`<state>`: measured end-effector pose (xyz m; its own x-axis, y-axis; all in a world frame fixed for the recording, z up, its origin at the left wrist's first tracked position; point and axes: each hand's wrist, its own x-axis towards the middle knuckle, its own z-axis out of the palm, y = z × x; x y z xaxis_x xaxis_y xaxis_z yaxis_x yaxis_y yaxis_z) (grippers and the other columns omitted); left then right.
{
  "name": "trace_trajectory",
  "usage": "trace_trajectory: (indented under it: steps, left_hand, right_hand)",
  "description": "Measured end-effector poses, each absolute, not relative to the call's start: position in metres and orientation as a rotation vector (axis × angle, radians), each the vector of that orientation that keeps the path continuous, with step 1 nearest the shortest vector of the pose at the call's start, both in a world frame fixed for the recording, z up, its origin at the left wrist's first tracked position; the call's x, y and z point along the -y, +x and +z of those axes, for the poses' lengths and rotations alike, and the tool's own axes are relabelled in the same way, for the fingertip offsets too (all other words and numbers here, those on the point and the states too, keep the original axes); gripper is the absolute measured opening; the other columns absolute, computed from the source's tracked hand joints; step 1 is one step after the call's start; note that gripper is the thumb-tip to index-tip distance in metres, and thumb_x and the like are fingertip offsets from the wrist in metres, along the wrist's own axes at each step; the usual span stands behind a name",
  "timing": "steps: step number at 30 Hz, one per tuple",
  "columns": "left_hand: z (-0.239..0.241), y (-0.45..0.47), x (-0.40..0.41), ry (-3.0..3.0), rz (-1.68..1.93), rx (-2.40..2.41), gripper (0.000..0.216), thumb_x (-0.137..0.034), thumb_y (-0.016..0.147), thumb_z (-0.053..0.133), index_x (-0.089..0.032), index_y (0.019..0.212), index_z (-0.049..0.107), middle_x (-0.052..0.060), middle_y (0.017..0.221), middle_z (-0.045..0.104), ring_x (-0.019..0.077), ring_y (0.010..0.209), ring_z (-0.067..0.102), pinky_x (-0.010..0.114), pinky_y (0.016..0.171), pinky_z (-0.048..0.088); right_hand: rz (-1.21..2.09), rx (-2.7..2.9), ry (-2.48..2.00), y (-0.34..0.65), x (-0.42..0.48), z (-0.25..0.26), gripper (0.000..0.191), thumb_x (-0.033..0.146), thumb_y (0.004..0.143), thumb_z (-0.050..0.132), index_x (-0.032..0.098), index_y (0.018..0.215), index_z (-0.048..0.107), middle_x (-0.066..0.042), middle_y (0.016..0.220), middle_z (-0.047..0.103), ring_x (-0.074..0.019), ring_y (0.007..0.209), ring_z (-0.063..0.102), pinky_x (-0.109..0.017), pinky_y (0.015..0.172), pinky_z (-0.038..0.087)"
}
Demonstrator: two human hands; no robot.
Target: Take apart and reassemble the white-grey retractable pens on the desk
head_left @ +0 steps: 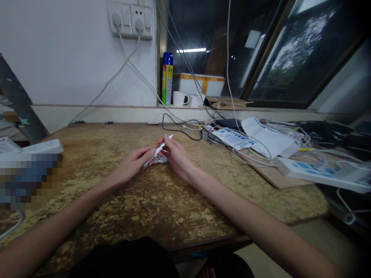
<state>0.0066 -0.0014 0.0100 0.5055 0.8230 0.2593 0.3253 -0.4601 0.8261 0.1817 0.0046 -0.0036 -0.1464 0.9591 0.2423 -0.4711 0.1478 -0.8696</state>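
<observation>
A slim white-and-grey pen is held slantwise above the table, its white end pointing up and away to the right. My left hand is closed on its lower, grey end. Near the upper end, the fingers of my right hand pinch the same pen. Right beneath the hands, several slim whitish pieces that look like pens or pen parts lie on the worn wooden table; my fingers partly cover them.
On the right sit papers, tangled cables and a white power strip on a brown board. Another power strip is at the left, beside a blurred-out area. A spray can and a white mug stand on the sill.
</observation>
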Motion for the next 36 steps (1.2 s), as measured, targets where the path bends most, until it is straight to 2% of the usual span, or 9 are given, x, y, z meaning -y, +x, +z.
trace_trajectory:
  steps: [2, 4, 7, 9, 12, 20, 24, 31, 36]
  left_hand:
    - [0.010, 0.001, -0.002, 1.998, 0.850, -0.934, 0.042, -0.053, 0.103, 0.047, -0.020, 0.101, 0.072, 0.003, 0.082, 0.063, 0.0180, 0.074, 0.054, 0.029, 0.069, 0.043]
    - [0.008, -0.008, -0.006, 1.969, 0.849, -0.941, 0.044, -0.053, 0.105, 0.043, -0.020, 0.113, 0.072, 0.004, 0.084, 0.064, 0.0184, 0.073, 0.055, 0.029, 0.069, 0.045]
    - [0.003, -0.026, -0.010, 2.004, 0.852, -1.022, 0.047, -0.055, 0.105, 0.043, -0.020, 0.113, 0.073, 0.002, 0.081, 0.061, 0.0197, 0.074, 0.055, 0.028, 0.068, 0.044]
    - [0.000, -0.037, -0.010, 2.056, 0.871, -1.108, 0.049, -0.055, 0.106, 0.040, -0.020, 0.111, 0.074, 0.001, 0.076, 0.058, 0.0197, 0.071, 0.054, 0.028, 0.065, 0.042]
    - [-0.001, -0.048, -0.007, 2.157, 0.836, -1.229, 0.050, -0.054, 0.106, 0.038, -0.020, 0.111, 0.074, 0.000, 0.072, 0.057, 0.0180, 0.064, 0.050, 0.027, 0.060, 0.038]
    - [0.002, -0.050, -0.005, 2.364, 0.776, -1.272, 0.048, -0.053, 0.107, 0.036, -0.021, 0.111, 0.072, -0.002, 0.070, 0.061, 0.0179, 0.061, 0.053, 0.027, 0.062, 0.037]
    - [0.002, -0.051, -0.006, 2.370, 0.776, -1.260, 0.048, -0.052, 0.107, 0.036, -0.020, 0.111, 0.071, -0.002, 0.070, 0.060, 0.0176, 0.061, 0.052, 0.026, 0.061, 0.036]
    - [0.004, -0.044, 0.001, 2.353, 0.757, -1.263, 0.047, -0.053, 0.107, 0.036, -0.021, 0.111, 0.071, -0.002, 0.069, 0.059, 0.0166, 0.056, 0.049, 0.027, 0.057, 0.034]
    - [0.005, -0.036, 0.009, 2.405, 0.729, -1.231, 0.047, -0.052, 0.108, 0.037, -0.021, 0.108, 0.072, -0.003, 0.067, 0.060, 0.0160, 0.057, 0.051, 0.027, 0.059, 0.036]
  right_hand:
    - [1.419, 0.884, -0.511, 0.188, -0.013, 0.009, 0.028, 0.044, 0.096, 0.067, 0.022, 0.082, 0.059, 0.001, 0.079, 0.059, -0.0142, 0.075, 0.055, -0.027, 0.076, 0.048]
    - [1.440, 0.824, -0.412, 0.200, -0.022, 0.022, 0.024, 0.034, 0.100, 0.062, 0.022, 0.081, 0.055, 0.004, 0.070, 0.047, -0.0121, 0.066, 0.048, -0.024, 0.070, 0.046]
    - [1.426, 0.822, -0.400, 0.219, -0.028, 0.031, 0.034, 0.044, 0.103, 0.054, 0.023, 0.077, 0.048, 0.007, 0.063, 0.026, -0.0130, 0.054, 0.027, -0.024, 0.056, 0.036]
    - [1.454, 0.855, -0.419, 0.229, -0.027, 0.029, 0.043, 0.053, 0.104, 0.044, 0.023, 0.073, 0.043, 0.006, 0.064, 0.023, -0.0143, 0.055, 0.022, -0.026, 0.055, 0.034]
    - [1.450, 0.912, -0.436, 0.236, -0.023, 0.022, 0.039, 0.045, 0.103, 0.041, 0.024, 0.070, 0.039, 0.005, 0.064, 0.019, -0.0154, 0.057, 0.020, -0.027, 0.056, 0.032]
    - [1.424, 0.823, -0.399, 0.240, -0.021, 0.016, 0.033, 0.041, 0.104, 0.039, 0.023, 0.078, 0.050, 0.005, 0.065, 0.022, -0.0152, 0.057, 0.022, -0.024, 0.056, 0.033]
    - [1.413, 0.822, -0.388, 0.241, -0.021, 0.016, 0.026, 0.038, 0.102, 0.045, 0.023, 0.080, 0.050, 0.006, 0.064, 0.022, -0.0150, 0.055, 0.022, -0.024, 0.055, 0.034]
    - [1.409, 0.824, -0.379, 0.239, -0.019, 0.016, 0.036, 0.049, 0.103, 0.042, 0.023, 0.081, 0.054, 0.005, 0.065, 0.025, -0.0147, 0.057, 0.024, -0.025, 0.056, 0.034]
    - [1.425, 0.814, -0.456, 0.235, -0.015, 0.015, 0.029, 0.037, 0.104, 0.039, 0.024, 0.082, 0.052, 0.005, 0.065, 0.023, -0.0158, 0.057, 0.022, -0.026, 0.057, 0.034]
